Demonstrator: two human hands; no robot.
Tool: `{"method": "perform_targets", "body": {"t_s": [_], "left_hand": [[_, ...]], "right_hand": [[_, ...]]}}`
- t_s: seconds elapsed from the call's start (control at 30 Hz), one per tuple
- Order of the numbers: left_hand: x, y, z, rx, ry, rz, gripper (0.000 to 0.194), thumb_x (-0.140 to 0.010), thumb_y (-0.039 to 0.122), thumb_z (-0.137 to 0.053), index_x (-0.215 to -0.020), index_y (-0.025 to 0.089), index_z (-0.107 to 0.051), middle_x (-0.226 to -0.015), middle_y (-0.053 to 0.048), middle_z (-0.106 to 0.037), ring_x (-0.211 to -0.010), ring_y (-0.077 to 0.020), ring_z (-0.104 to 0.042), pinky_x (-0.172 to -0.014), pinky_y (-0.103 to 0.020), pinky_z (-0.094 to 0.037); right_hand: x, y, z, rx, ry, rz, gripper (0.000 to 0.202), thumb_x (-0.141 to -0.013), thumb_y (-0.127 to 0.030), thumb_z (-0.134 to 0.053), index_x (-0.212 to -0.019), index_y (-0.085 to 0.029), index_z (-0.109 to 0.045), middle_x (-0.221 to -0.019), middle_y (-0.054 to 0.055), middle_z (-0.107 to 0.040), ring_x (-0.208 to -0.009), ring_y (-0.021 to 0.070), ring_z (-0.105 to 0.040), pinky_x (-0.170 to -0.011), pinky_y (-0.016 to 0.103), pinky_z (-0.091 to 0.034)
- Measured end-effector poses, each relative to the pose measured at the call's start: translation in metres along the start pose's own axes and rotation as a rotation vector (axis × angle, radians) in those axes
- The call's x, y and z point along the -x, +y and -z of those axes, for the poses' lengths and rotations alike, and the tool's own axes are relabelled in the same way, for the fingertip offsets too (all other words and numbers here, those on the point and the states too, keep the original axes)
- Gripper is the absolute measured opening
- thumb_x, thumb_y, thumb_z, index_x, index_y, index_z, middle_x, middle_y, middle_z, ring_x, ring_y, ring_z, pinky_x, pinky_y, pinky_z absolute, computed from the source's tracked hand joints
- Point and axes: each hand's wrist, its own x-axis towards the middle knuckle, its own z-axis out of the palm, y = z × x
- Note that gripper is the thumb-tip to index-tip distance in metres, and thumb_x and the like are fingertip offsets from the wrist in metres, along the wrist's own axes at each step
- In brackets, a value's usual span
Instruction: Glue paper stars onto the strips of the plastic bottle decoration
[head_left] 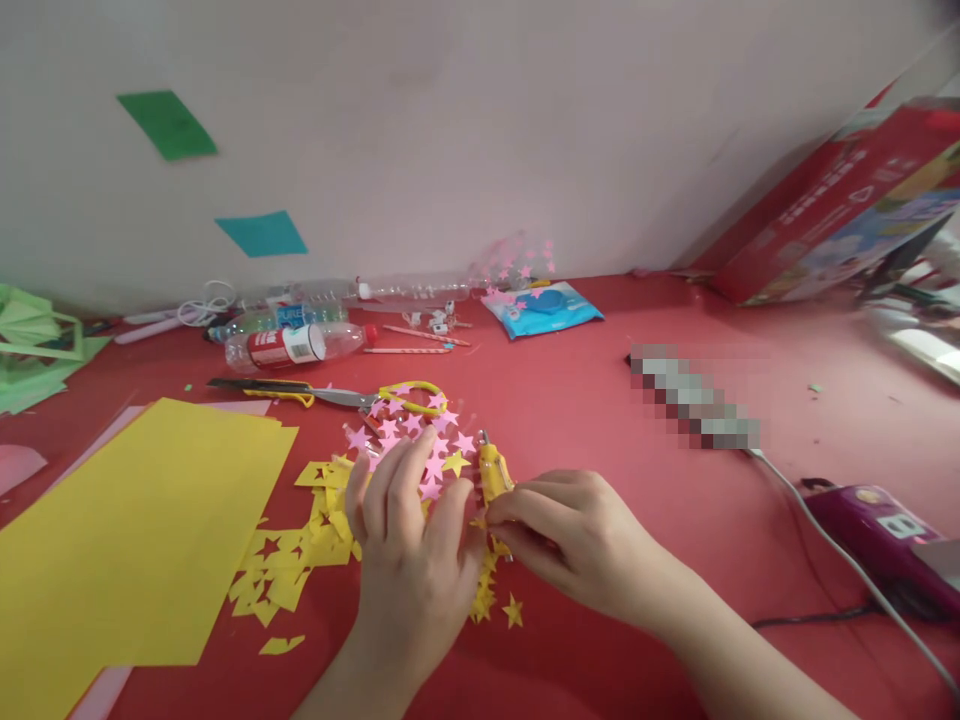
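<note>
My left hand (pixel 420 530) is open, its fingers apart over a cluster of pink paper stars (pixel 412 424) that seems to lie in or on clear plastic. One yellow star (pixel 456 463) rests among the pink ones. My right hand (pixel 577 530) has thumb and fingers pinched together beside a yellow pen (pixel 495 475); what is between the fingertips is hidden. Below the pen lies a pile of small yellow stars (pixel 484 595), with a single star (pixel 513 611) next to it. Yellow paper scraps with star-shaped holes (pixel 289 560) lie left of my left hand.
Yellow sheets (pixel 142 530) cover the left side. Behind are scissors (pixel 337 396), a plastic bottle (pixel 345 342), striped pencils (pixel 409 351) and a blue wipes packet (pixel 551 312). To the right are a blurred-out device (pixel 694 403) with a cable and a purple glue gun-like item (pixel 877 540).
</note>
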Motion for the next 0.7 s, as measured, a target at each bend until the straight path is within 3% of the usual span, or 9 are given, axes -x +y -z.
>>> {"method": "perform_targets", "body": {"t_s": [0.23,0.47,0.7], "left_hand": [[0.0,-0.005,0.001,-0.01,-0.013,-0.022,0.018,-0.077,0.01,-0.063,-0.091,0.02,-0.058,-0.13,-0.013,-0.048,-0.12,-0.0306,-0.044,-0.108,-0.059,-0.024],[-0.001,-0.002,0.005,0.089,-0.013,-0.013,0.019,-0.077,0.002,-0.061,-0.087,0.018,-0.058,-0.122,-0.013,-0.052,-0.117,-0.0269,-0.046,-0.109,-0.054,-0.025],[0.002,-0.002,0.006,0.119,-0.04,-0.007,0.019,-0.077,0.002,-0.059,-0.087,0.018,-0.059,-0.119,-0.013,-0.053,-0.117,-0.0259,-0.046,-0.11,-0.053,-0.023]], "right_hand": [[-0.001,0.002,0.0,-0.034,0.063,0.001,0.012,-0.094,-0.017,-0.047,-0.09,-0.018,-0.057,-0.061,-0.002,-0.06,-0.05,0.009,-0.05,-0.053,0.022,-0.037],[0.001,0.003,-0.008,-0.029,0.043,0.025,0.012,-0.094,-0.018,-0.046,-0.093,-0.018,-0.058,-0.063,-0.001,-0.061,-0.049,0.0097,-0.05,-0.051,0.024,-0.036],[0.005,-0.001,-0.009,0.09,0.088,0.138,0.014,-0.09,-0.009,-0.047,-0.095,-0.014,-0.059,-0.057,-0.001,-0.054,-0.047,0.0117,-0.044,-0.048,0.028,-0.031]]}}
